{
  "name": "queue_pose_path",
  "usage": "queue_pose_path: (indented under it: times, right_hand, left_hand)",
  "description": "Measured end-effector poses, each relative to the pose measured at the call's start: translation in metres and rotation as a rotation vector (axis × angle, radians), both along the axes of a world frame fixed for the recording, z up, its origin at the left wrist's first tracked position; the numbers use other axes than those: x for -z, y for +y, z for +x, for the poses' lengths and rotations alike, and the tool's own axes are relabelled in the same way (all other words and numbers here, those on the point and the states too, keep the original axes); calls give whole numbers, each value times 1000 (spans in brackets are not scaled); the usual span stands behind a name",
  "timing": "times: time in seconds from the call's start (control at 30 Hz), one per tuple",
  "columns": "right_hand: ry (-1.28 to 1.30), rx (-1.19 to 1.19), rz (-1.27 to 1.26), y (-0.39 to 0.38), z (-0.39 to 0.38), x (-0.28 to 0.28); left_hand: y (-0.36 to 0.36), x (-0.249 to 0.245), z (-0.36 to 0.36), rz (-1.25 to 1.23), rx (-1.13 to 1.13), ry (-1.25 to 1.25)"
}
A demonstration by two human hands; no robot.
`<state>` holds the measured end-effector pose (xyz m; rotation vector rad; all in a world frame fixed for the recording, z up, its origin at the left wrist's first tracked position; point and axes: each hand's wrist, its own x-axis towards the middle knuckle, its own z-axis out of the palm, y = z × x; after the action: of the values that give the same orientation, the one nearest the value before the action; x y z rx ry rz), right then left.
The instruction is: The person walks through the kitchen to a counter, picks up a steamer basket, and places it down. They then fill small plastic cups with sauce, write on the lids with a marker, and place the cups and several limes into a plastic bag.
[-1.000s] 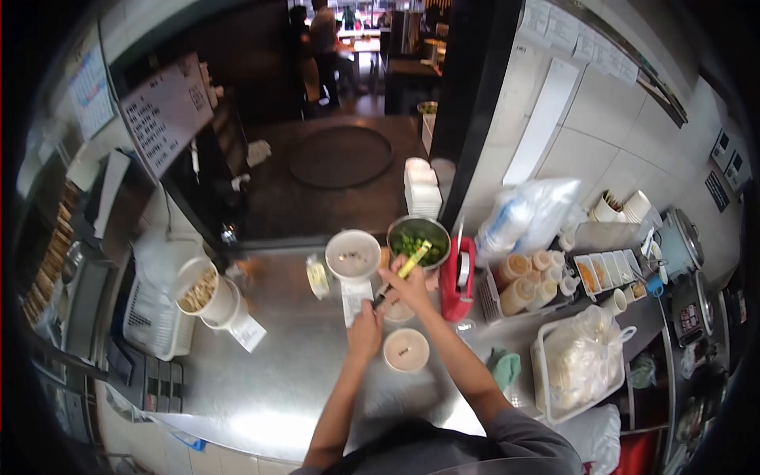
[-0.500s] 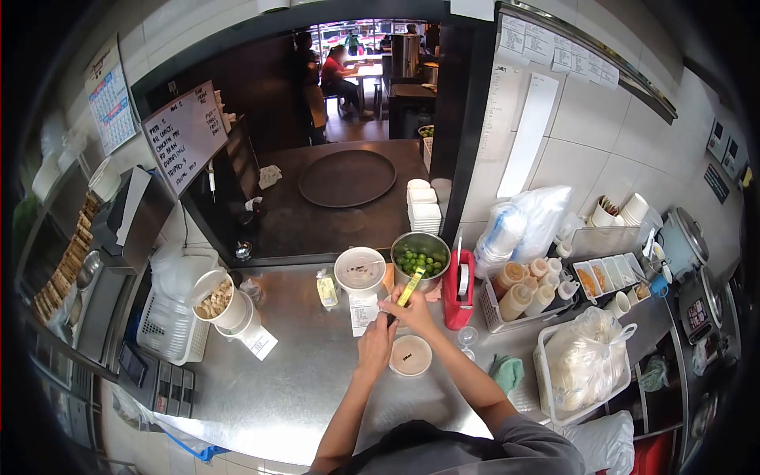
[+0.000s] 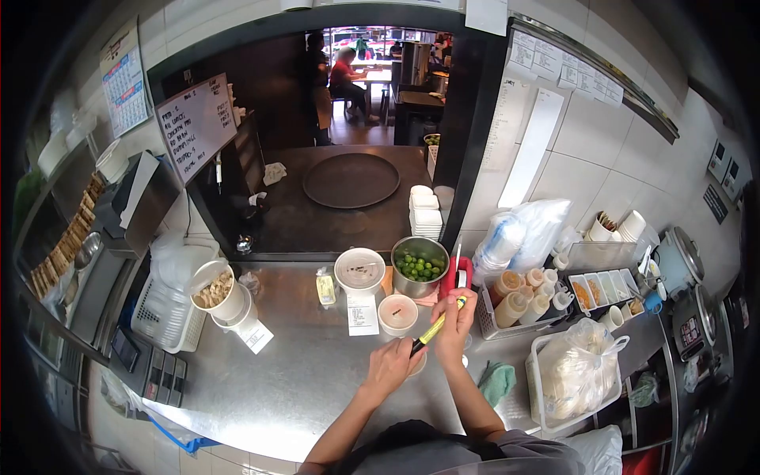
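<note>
A yellow marker pen (image 3: 435,328) with a black end slants between my two hands above the steel counter. My left hand (image 3: 391,366) is closed round the black end. Higher and to the right, my right hand (image 3: 455,326) grips the yellow end. Just beyond my hands stands a small round tub (image 3: 397,314) with a short black mark on its top. A pale round rim (image 3: 419,366) shows partly beneath my hands; the rest is hidden. Farther forward are a larger lidded bowl (image 3: 360,269) and a receipt (image 3: 363,315).
A metal pot of green limes (image 3: 419,265) stands beside a red tape dispenser (image 3: 457,277). To the right are sauce bottles (image 3: 514,305), a green cloth (image 3: 497,383) and a basket with bagged goods (image 3: 574,372). Tall tubs (image 3: 220,293) stand left. A dark tray (image 3: 351,180) lies beyond.
Both hands have moved, the right one rightward, and the marker pen now slants lower between them. The black-marked tub appears farther forward, near the receipt. The view has shifted slightly.
</note>
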<state>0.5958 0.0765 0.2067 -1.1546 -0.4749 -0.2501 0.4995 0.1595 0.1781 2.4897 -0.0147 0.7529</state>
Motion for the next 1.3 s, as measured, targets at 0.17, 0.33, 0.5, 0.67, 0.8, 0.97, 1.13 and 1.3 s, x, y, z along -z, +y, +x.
queue_pose_path:
  times: [0.17, 0.33, 0.5, 0.67, 0.8, 0.97, 1.13, 1.3]
  right_hand:
    - [-66, -139, -361, -19, 47, 8]
    - [-287, 509, -615, -31, 157, -1]
    - [-298, 474, -877, -22, 199, 15]
    - [-201, 429, -1152, -21, 214, 47]
    - [-202, 373, -1058, -29, 208, 66]
    - [-338, 378, -780, -49, 148, 57]
    - [-308, 302, -747, -83, 93, 51]
    - [-33, 141, -716, -122, 44, 62]
  left_hand:
    - [2, 47, 25, -84, -94, 56]
    - [-10, 79, 17, -94, -155, 384]
    - [-17, 82, 10, -138, -175, 355]
    - [-11, 71, -5, -215, -143, 369]
    - [6, 25, 2, -252, -134, 194]
    - [30, -10, 66, -272, -80, 13]
    - [36, 29, 115, -175, -160, 201]
    - [36, 51, 120, -59, -205, 154]
